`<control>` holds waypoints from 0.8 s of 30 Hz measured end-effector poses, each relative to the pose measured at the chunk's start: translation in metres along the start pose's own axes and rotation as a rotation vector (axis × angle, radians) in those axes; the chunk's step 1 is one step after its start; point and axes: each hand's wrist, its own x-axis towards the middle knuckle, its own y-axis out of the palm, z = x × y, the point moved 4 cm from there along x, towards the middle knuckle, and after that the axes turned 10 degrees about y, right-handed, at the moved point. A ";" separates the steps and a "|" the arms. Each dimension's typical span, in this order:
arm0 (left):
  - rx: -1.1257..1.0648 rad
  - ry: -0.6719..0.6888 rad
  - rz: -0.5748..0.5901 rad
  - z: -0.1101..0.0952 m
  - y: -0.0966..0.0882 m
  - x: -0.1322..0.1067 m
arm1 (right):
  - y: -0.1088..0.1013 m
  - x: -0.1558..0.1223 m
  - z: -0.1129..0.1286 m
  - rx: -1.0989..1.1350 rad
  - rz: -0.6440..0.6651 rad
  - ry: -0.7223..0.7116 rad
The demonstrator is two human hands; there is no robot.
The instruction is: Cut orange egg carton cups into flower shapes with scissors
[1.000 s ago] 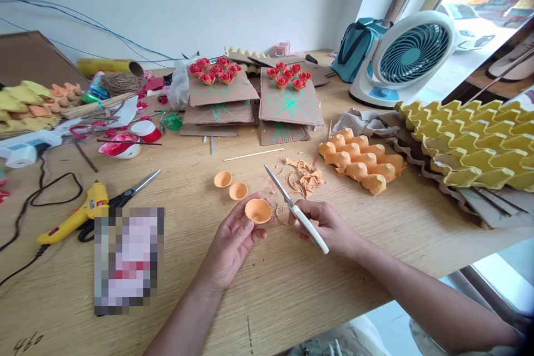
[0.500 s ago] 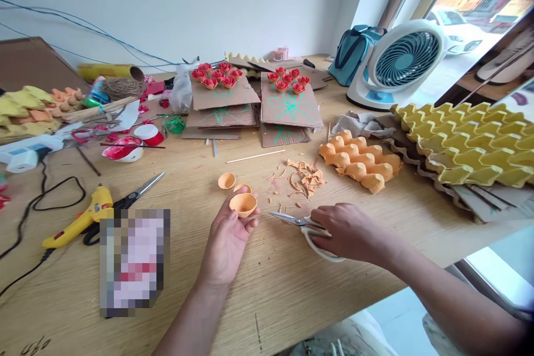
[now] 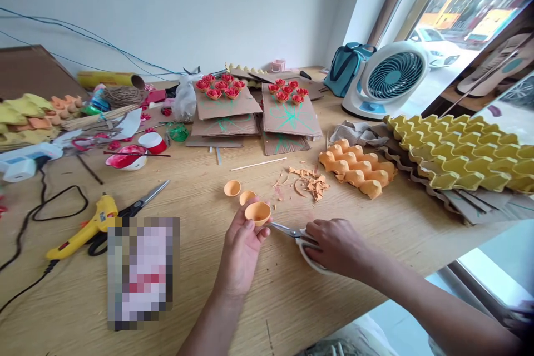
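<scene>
My left hand (image 3: 241,245) pinches a small orange egg-carton cup (image 3: 257,213) by its rim, held just above the wooden table (image 3: 292,289). My right hand (image 3: 334,245) grips white-handled scissors (image 3: 298,233), whose blades point left and reach the cup's right edge. Two more cut orange cups (image 3: 232,188) lie on the table just beyond the held one. Orange paper scraps (image 3: 311,182) lie past the scissors, and an orange egg-carton piece (image 3: 359,167) sits to the right.
Yellow egg trays (image 3: 459,150) and a white fan (image 3: 387,78) stand at the right. Cardboard sheets with red paper flowers (image 3: 258,105) lie at the back. A yellow glue gun (image 3: 83,225), black scissors (image 3: 129,211) and a blurred packet (image 3: 142,272) lie on the left.
My right hand swung the scissors down from pointing up and away to lying level, blades now at the cup. My left hand kept the cup, turning it slightly.
</scene>
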 end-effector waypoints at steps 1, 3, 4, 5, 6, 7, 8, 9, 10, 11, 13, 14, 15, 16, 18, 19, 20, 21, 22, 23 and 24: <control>0.005 0.001 -0.003 0.000 0.001 -0.001 | -0.001 0.006 0.003 -0.018 0.003 0.018; 0.013 0.006 -0.003 0.000 0.003 -0.002 | -0.007 0.018 -0.003 -0.052 -0.014 0.157; 0.019 0.010 -0.004 -0.001 0.004 -0.003 | -0.011 0.022 -0.008 -0.081 -0.029 0.240; 0.023 0.010 -0.003 -0.002 0.005 -0.004 | -0.015 0.026 -0.011 -0.103 -0.043 0.300; 0.023 0.004 -0.002 -0.002 0.007 -0.006 | -0.019 0.028 -0.012 -0.104 -0.059 0.340; 0.021 -0.007 -0.001 -0.001 0.008 -0.007 | -0.022 0.031 -0.010 -0.087 -0.067 0.348; 0.017 -0.022 0.002 0.000 0.009 -0.008 | -0.024 0.035 -0.005 -0.065 -0.075 0.346; 0.015 -0.036 0.008 0.001 0.009 -0.010 | -0.024 0.039 0.001 -0.043 -0.081 0.337; 0.018 -0.048 0.024 0.003 0.010 -0.011 | -0.023 0.043 0.008 -0.024 -0.074 0.323; 0.027 -0.053 0.046 0.005 0.009 -0.012 | -0.022 0.049 0.013 -0.005 -0.057 0.316; 0.076 -0.043 0.102 0.007 0.007 -0.013 | -0.019 0.059 0.018 0.000 -0.038 0.350; 0.102 -0.034 0.122 0.006 0.005 -0.012 | -0.018 0.063 0.017 0.000 -0.042 0.382; 0.119 -0.027 0.136 0.006 0.003 -0.011 | -0.018 0.065 0.013 0.001 -0.050 0.419; 0.126 -0.023 0.142 0.005 0.001 -0.010 | -0.018 0.067 0.009 -0.001 -0.062 0.459; 0.112 -0.031 0.134 0.002 -0.002 -0.008 | -0.017 0.065 0.000 0.012 -0.084 0.508; 0.098 -0.042 0.127 0.001 -0.002 -0.008 | -0.016 0.062 -0.003 0.053 -0.109 0.529; 0.083 -0.057 0.123 0.001 -0.002 -0.008 | -0.014 0.059 -0.005 0.105 -0.136 0.534; 0.070 -0.075 0.122 0.002 -0.001 -0.009 | -0.012 0.055 -0.004 0.159 -0.159 0.525; 0.057 -0.096 0.125 0.003 0.000 -0.010 | -0.010 0.052 -0.003 0.207 -0.187 0.517; 0.048 -0.117 0.134 0.005 0.001 -0.011 | -0.007 0.048 -0.001 0.251 -0.210 0.506; 0.045 -0.136 0.145 0.008 0.002 -0.012 | -0.004 0.045 0.001 0.291 -0.231 0.495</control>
